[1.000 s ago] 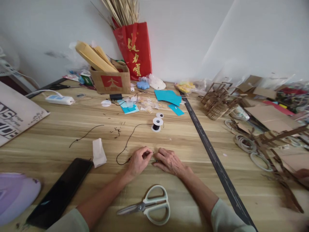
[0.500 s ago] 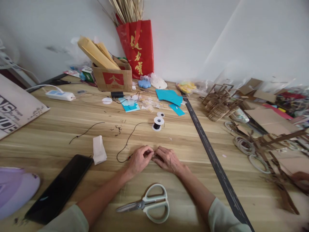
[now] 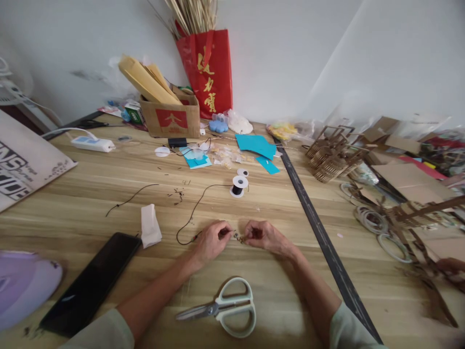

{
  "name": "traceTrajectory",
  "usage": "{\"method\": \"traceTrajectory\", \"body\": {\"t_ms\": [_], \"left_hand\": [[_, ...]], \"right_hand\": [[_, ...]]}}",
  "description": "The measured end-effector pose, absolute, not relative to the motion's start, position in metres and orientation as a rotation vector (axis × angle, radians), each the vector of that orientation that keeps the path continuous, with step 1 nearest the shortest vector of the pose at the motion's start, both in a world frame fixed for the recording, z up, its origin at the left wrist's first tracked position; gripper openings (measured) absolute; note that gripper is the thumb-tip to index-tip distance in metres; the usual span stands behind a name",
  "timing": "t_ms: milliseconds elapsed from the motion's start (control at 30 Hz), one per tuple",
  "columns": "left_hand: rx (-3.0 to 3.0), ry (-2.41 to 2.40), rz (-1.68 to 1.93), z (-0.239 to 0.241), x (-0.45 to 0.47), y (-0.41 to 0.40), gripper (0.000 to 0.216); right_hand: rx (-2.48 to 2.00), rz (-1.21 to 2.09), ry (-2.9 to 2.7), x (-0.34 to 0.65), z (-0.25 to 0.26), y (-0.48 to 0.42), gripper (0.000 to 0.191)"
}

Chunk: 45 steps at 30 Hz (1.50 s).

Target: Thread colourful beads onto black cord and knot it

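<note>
A thin black cord (image 3: 196,207) runs from a white spool (image 3: 240,186) in a loop to my left hand (image 3: 214,240). The fingers of that hand are pinched on the cord, and a short dark tip shows past them. My right hand (image 3: 267,236) is a little apart to the right, its fingertips together; whatever they may hold is hidden. Several small beads (image 3: 239,237) lie on the table between the two hands, close to my right fingertips. Scissors with pale green handles (image 3: 236,306) lie nearer to me, below the hands.
A black phone (image 3: 92,283) and a folded white tissue (image 3: 150,226) lie at left. Another piece of cord (image 3: 131,199) is beyond them. Blue card pieces (image 3: 256,145), a cardboard box (image 3: 172,121) and a red bag (image 3: 214,72) stand farther back. Small woven baskets (image 3: 332,155) are at right.
My right hand has moved right, away from my left hand, uncovering the small beads between them. My left hand stays almost in place with the cord.
</note>
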<state>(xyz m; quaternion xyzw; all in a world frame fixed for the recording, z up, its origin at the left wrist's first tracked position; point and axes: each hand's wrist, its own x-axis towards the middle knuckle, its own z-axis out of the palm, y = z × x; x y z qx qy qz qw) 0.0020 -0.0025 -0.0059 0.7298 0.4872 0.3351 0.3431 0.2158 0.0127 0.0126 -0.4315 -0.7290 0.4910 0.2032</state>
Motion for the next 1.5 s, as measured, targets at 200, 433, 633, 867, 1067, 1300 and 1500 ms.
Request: {"method": "traceTrajectory", "body": {"t_ms": [200, 433, 633, 867, 1067, 1300, 1500], "left_hand": [[1.966, 1.277, 0.824, -0.005, 0.002, -0.002, 0.009], [1.974, 1.261, 0.826, -0.006, 0.002, -0.001, 0.008], [1.962, 1.256, 0.845, -0.009, 0.002, 0.0, 0.008], [1.951, 1.276, 0.818, -0.008, 0.002, 0.0, 0.008], [1.95, 1.265, 0.842, -0.006, 0.002, 0.0, 0.008], [1.932, 1.252, 0.85, -0.005, 0.004, 0.0, 0.01], [1.927, 1.247, 0.841, -0.006, 0.003, 0.001, 0.009]], "right_hand": [[-1.258, 1.132, -2.235, 0.21, 0.018, 0.009, 0.006], [-1.188, 1.01, -2.279, 0.202, 0.019, 0.007, 0.005], [-1.13, 1.091, -2.195, 0.203, 0.011, 0.009, 0.003], [-1.158, 1.312, -1.844, 0.211, -0.001, 0.016, 0.021], [-1.151, 1.234, -1.825, 0.21, -0.008, 0.017, 0.028], [-1.156, 1.206, -1.851, 0.209, -0.004, 0.016, 0.027], [-1.127, 1.212, -1.905, 0.21, -0.001, 0.016, 0.021]]}}
